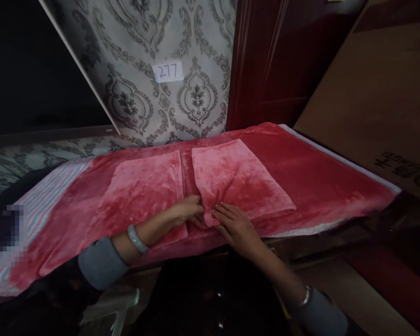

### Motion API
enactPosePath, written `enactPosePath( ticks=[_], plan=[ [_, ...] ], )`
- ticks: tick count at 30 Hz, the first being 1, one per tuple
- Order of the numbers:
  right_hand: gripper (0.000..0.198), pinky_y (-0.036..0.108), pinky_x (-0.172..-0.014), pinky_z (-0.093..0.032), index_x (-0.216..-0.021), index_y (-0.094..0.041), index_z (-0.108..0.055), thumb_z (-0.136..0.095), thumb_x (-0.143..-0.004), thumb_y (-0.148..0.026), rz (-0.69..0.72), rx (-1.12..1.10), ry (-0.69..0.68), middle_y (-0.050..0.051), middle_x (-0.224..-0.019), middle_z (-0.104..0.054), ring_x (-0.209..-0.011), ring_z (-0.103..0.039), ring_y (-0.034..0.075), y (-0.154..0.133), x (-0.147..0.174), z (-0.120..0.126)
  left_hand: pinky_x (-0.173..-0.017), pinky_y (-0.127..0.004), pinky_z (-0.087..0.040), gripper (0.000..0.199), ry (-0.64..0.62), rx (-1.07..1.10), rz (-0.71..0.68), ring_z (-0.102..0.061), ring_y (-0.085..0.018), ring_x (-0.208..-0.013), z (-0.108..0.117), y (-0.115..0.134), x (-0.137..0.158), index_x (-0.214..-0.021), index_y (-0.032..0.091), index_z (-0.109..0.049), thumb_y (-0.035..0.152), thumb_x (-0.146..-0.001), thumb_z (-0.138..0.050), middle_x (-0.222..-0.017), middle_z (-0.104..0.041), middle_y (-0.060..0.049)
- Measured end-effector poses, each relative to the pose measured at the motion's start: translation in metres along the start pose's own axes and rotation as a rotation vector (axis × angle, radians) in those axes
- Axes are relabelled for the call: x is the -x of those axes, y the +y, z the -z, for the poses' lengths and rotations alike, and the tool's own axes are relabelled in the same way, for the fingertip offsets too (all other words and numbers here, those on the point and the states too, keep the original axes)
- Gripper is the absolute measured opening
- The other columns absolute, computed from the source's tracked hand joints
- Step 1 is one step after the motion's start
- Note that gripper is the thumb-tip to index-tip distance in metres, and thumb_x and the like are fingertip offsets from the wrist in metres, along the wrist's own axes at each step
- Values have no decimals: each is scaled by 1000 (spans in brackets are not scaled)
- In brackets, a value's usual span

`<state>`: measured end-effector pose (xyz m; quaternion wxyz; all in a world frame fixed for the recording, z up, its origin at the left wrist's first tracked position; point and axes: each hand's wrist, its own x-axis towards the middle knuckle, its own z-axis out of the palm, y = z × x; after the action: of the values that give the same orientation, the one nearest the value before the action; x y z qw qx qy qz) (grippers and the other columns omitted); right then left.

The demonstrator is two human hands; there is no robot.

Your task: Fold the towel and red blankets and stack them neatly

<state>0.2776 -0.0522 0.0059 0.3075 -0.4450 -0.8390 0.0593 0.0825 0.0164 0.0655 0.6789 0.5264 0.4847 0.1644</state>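
Two pink plush cloths lie side by side on a red plush cover. My left hand [188, 210], a bangle on its wrist, is closed with curled fingers at the near left corner of the right pink cloth [241, 172]. My right hand [240, 229] rests beside that corner, fingers stretched out flat on the fabric and its thumb low at the near edge. The cloth puckers between the two hands. The left pink cloth [147, 182] lies spread out beyond my left forearm, which hides part of its near edge.
The red cover [311, 163] drapes a long surface against the patterned wall [136, 74]. A striped cloth [61, 184] is at its left end. A dark screen [38, 70] stands back left, a large cardboard box [381, 93] right. A paper marked 277 [168, 72] is on the wall.
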Motion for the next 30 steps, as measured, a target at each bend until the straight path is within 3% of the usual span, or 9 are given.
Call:
enactPosePath(
  ticks=[3, 6, 10, 13, 16, 18, 25, 30],
  plan=[
    [32, 44, -103, -51, -127, -23, -69, -53, -100, -31, -20, -123, 69, 10, -124, -71, -121, -62, 26, 5, -13, 13, -62, -36, -60, 37, -43, -42, -4, -70, -21, -61, 5, 4, 3, -102, 13, -64, 12, -65, -61, -70, -70, -4],
    [42, 47, -110, -45, -139, -19, -60, -47, -102, -34, -59, -68, 151, 13, -137, -62, -132, -54, 27, 11, -33, 14, -62, -34, -58, 26, -19, -225, -32, -68, -20, -59, 21, 15, 2, -95, 17, -66, 16, -70, -59, -65, -68, -2],
    [61, 59, -117, -30, -152, -19, -45, -56, -96, -41, -92, 92, -17, 14, -158, -40, -148, -31, 33, 8, -47, -9, -75, -34, -56, 18, 378, -698, -280, -69, -22, -70, 50, 40, -14, -83, 17, -72, 15, -77, -55, -68, -70, -3],
    [62, 63, -119, -21, -154, -25, -43, -56, -97, -44, -84, 105, -144, 10, -161, -35, -150, -26, 33, 2, -45, -25, -98, -35, -51, 33, 606, -844, -439, -69, -25, -104, 69, 58, -41, -109, 16, -73, 13, -82, -54, -106, -76, -9],
    [63, 64, -119, -20, -155, -27, -41, -57, -96, -43, -108, 89, -189, 7, -163, -31, -151, -24, 32, 0, -43, -26, -113, -33, -39, 48, 670, -857, -420, -54, -25, -134, 85, 71, -77, -131, 11, -62, 13, -83, -58, -141, -61, -16],
    [66, 65, -119, -19, -155, -27, -40, -59, -94, -40, -120, 84, -219, 6, -163, -29, -151, -23, 33, 0, -43, -24, -116, -34, -35, 52, 700, -854, -386, -48, -27, -140, 96, 78, -102, -134, 7, -59, 15, -83, -61, -146, -55, -20],
    [75, 66, -119, -20, -158, -31, -33, -63, -90, -39, -121, 41, -253, 4, -164, -24, -152, -20, 35, 3, -43, -26, -110, -38, -39, 50, 819, -753, -286, -57, -32, -130, 125, 91, -167, -130, 11, -62, 24, -82, -69, -134, -65, -21],
    [79, 62, -121, -19, -159, -35, -28, -63, -89, -41, -135, 6, -264, 1, -165, -19, -152, -19, 34, 8, -40, -29, -92, -28, -50, 42, 835, -658, -286, -68, -22, -112, 131, 94, -187, -128, 15, -63, 29, -88, -63, -127, -70, -14]
  ],
)
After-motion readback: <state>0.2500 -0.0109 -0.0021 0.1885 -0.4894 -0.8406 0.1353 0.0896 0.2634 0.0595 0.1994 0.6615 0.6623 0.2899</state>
